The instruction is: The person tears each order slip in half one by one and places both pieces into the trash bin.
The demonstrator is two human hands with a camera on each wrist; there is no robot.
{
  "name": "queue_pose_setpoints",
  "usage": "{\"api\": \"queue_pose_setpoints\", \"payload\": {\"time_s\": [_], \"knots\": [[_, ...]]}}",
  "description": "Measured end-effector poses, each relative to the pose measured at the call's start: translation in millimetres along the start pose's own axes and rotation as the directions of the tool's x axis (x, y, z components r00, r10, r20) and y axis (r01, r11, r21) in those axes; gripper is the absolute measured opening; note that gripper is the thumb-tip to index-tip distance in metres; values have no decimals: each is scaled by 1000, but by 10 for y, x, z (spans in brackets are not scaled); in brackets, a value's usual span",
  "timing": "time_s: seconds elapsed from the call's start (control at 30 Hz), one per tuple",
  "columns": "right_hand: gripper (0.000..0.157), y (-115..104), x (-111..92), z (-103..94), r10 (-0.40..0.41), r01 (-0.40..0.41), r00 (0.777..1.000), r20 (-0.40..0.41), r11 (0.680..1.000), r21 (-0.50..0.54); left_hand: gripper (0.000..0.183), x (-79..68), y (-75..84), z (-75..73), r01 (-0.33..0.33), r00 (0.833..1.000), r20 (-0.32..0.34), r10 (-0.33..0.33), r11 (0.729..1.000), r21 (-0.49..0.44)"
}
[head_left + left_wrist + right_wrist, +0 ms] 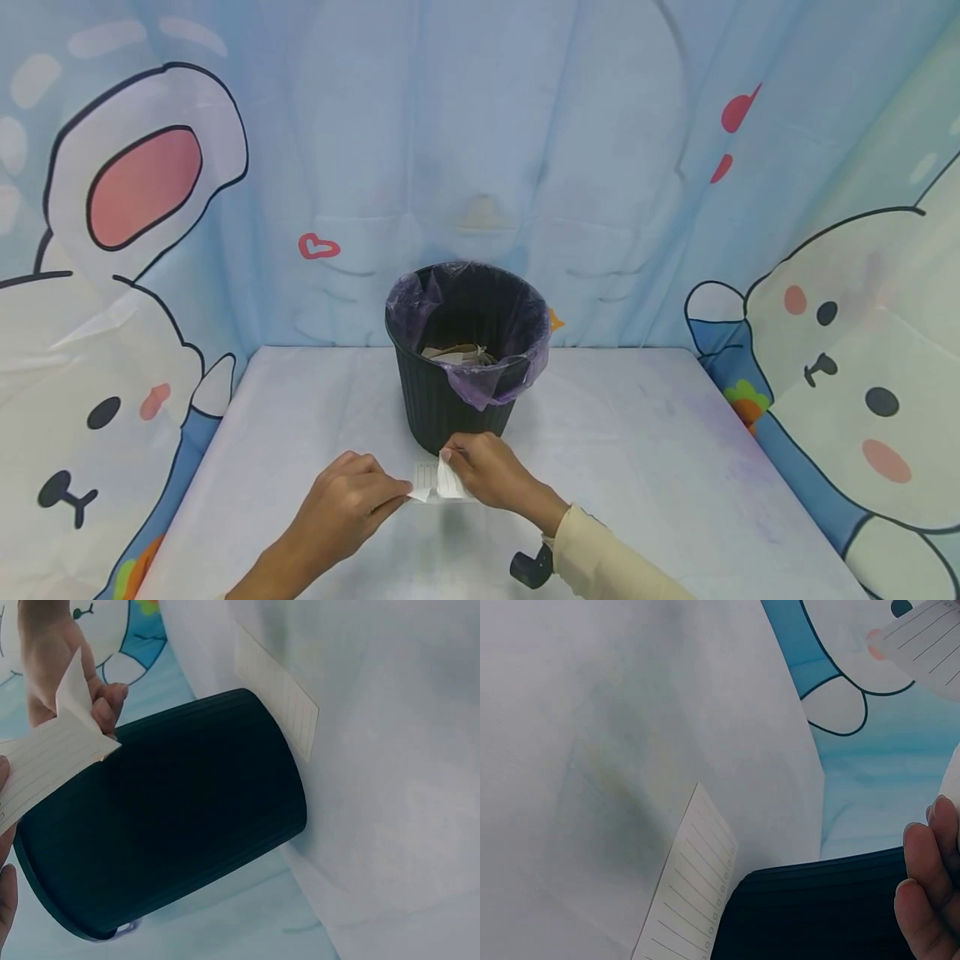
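My left hand (pixel 348 500) pinches one end of a lined paper sheet (pixel 52 761) between thumb and fingers. At the other side, my right hand (pixel 491 471) grips the same paper, a white part (pixel 450 481) of which stands up beside its fingers. Between the hands the paper is bent, with a ragged notch at its lower edge in the left wrist view. Right-hand fingers (pixel 930 877) show curled at the right of the right wrist view. Below the hands, a second lined sheet (pixel 686 889) with a column of small boxes lies on the table against the bin's foot.
A black ribbed bin (pixel 457 408) with a purple liner bag (pixel 495 383) stands just beyond the hands. Inside it lie pieces of paper and cardboard (pixel 461 354). A small black object (pixel 531 568) rests by the right sleeve. Behind the white table (pixel 315 400) hangs a printed curtain (pixel 480 125).
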State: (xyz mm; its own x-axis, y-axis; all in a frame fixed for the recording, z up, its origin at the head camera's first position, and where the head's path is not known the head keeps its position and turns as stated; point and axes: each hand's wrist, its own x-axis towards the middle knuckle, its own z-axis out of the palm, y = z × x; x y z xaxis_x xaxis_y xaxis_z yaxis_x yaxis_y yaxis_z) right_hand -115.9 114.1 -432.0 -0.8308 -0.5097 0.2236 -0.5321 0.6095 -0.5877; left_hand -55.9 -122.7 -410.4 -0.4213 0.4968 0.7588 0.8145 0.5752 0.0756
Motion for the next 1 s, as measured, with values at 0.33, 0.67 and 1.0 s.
{"api": "queue_pose_setpoints", "payload": {"time_s": [0.33,0.67,1.0], "knots": [[15,28,8,9,20,-20,1000,9,1000,5,27,6,12,-10,3,1000,-1,-3,1000,2],[15,19,3,26,25,-25,1000,15,999,21,28,-1,14,-18,10,1000,5,-10,1000,7],[15,53,2,38,37,-37,999,0,999,17,28,-9,29,-24,20,1000,7,-20,1000,10]]}}
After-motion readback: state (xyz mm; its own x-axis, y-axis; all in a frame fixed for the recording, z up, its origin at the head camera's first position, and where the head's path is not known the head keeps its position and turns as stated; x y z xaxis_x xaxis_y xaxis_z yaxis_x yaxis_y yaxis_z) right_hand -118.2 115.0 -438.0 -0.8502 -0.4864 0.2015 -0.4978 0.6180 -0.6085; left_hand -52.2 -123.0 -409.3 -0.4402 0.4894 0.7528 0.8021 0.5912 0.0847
